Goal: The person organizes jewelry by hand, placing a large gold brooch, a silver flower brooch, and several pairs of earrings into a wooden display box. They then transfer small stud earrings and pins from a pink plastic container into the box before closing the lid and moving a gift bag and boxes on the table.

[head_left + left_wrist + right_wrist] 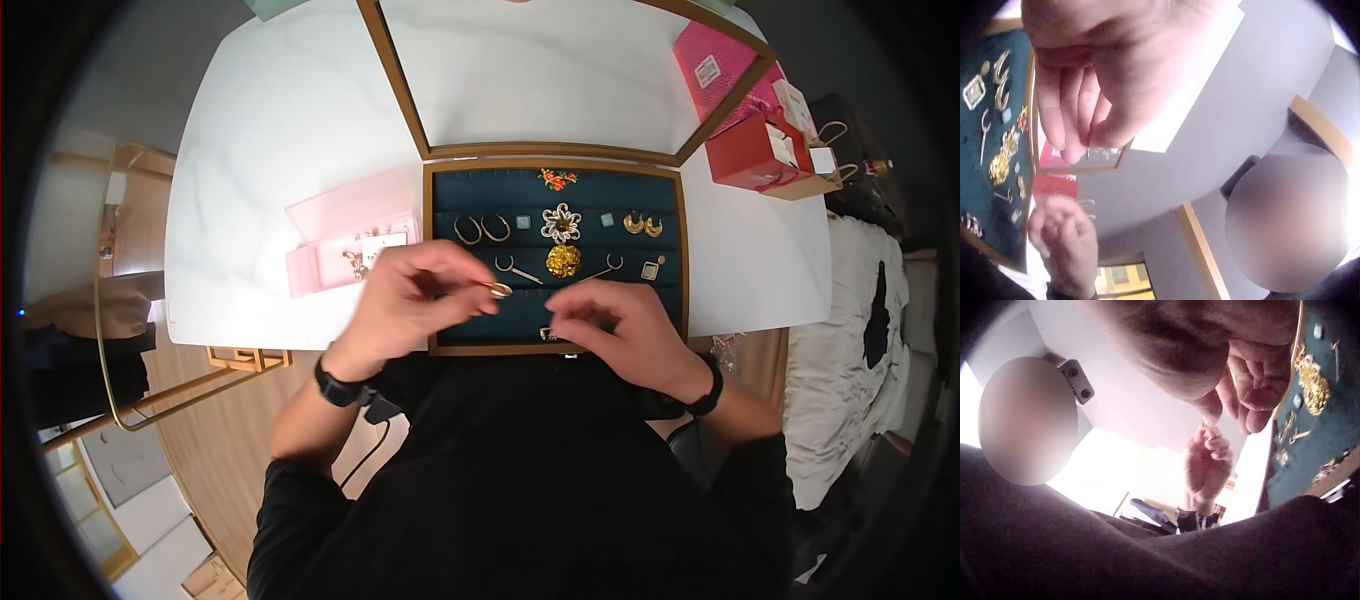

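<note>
My left hand [415,290] pinches a small gold ring [499,290] between thumb and fingers, above the left half of a jewelry box [432,230] lined in dark teal. Over the box's front right part is my right hand [630,325], its fingers loosely bent and nothing showing in them. Close by its fingertips lies a small dark jeweled piece [547,333]. Rows in the box carry hoop earrings [482,230], a silver flower brooch [561,223], a gold flower brooch [563,262], a red floral piece [557,179] and gold crescent earrings [643,225].
The box's glass lid [550,152] stands raised at the back. To the left, a pink case [302,272] sits open with jewelry inside. Pink and red boxes [750,155] occupy the table's right rear. The white table [250,200] ends in a curved edge.
</note>
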{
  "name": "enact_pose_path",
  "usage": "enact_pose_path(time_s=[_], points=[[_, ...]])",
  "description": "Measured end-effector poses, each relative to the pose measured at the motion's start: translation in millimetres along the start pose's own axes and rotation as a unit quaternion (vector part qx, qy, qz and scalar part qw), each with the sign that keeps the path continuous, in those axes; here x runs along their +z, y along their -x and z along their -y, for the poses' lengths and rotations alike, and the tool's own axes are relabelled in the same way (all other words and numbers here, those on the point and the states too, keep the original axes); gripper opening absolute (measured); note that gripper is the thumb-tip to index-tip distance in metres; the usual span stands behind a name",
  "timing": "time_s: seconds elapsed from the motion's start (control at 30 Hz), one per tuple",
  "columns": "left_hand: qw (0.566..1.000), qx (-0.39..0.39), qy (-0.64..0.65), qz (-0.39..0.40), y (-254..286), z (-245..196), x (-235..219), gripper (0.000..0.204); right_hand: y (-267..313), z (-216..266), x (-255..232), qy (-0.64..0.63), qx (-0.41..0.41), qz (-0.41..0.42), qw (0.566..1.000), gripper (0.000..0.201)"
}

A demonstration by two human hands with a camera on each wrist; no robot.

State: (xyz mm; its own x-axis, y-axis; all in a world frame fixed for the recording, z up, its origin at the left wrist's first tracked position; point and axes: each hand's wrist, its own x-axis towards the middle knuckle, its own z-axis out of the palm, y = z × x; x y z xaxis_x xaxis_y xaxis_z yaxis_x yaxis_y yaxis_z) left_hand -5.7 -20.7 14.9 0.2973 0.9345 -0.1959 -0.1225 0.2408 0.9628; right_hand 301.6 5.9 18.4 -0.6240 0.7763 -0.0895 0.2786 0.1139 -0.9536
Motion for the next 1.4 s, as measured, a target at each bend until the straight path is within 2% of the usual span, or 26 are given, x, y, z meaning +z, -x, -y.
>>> enact_pose_path(time_s=[0.07, 0.1, 0.23, 0.33, 0.4, 0.47, 0.53, 0.6, 1.03, 1.23, 1.4], points=[[0.998, 0.049, -0.027, 0.031, -9.2, 4.1, 19.7, 0.015, -12.8, 3.7, 9.8, -0.132, 0.039, 0.013, 0.99, 0.02], [0.996, 0.064, -0.035, 0.046, -11.4, 5.2, 26.0, 0.015, -15.8, 9.9, 12.9, -0.188, 0.091, 0.013, 0.978, 0.021], [0.991, 0.077, -0.102, 0.04, -2.8, 10.1, 32.9, 0.015, -17.3, 1.7, 16.5, -0.193, 0.132, 0.046, 0.971, 0.021], [0.986, 0.085, -0.14, 0.033, -0.2, 14.8, 34.0, 0.015, -10.8, -5.4, 24.3, -0.171, 0.114, 0.019, 0.979, 0.019], [0.987, 0.079, -0.139, 0.033, -1.3, 13.9, 34.2, 0.014, -9.9, -4.9, 24.6, -0.075, 0.037, -0.036, 0.996, 0.016], [0.987, 0.074, -0.138, 0.032, -3.1, 14.9, 34.8, 0.014, -10.6, -6.5, 24.3, -0.088, 0.037, -0.046, 0.994, 0.016], [0.996, 0.047, -0.058, 0.039, -4.9, 19.1, 34.5, 0.014, -10.6, -6.8, 24.0, -0.101, 0.037, -0.056, 0.993, 0.016], [0.997, 0.044, -0.045, 0.046, -6.1, 19.2, 33.6, 0.013, -10.3, -6.2, 23.2, -0.093, 0.02, -0.068, 0.993, 0.017], [0.998, 0.023, -0.002, 0.064, -5.4, 23.3, 31.1, 0.014, -10.0, -7.3, 21.4, -0.063, 0.008, -0.062, 0.996, 0.011], [0.997, 0.017, -0.032, 0.073, -7.0, 29.2, 29.2, 0.017, -10.5, -10.9, 21.2, -0.066, 0.003, -0.053, 0.996, 0.011], [0.997, 0.022, -0.03, 0.069, -8.9, 30.0, 31.0, 0.018, -12.3, -10.6, 19.7, -0.096, 0.032, -0.027, 0.994, 0.011]])
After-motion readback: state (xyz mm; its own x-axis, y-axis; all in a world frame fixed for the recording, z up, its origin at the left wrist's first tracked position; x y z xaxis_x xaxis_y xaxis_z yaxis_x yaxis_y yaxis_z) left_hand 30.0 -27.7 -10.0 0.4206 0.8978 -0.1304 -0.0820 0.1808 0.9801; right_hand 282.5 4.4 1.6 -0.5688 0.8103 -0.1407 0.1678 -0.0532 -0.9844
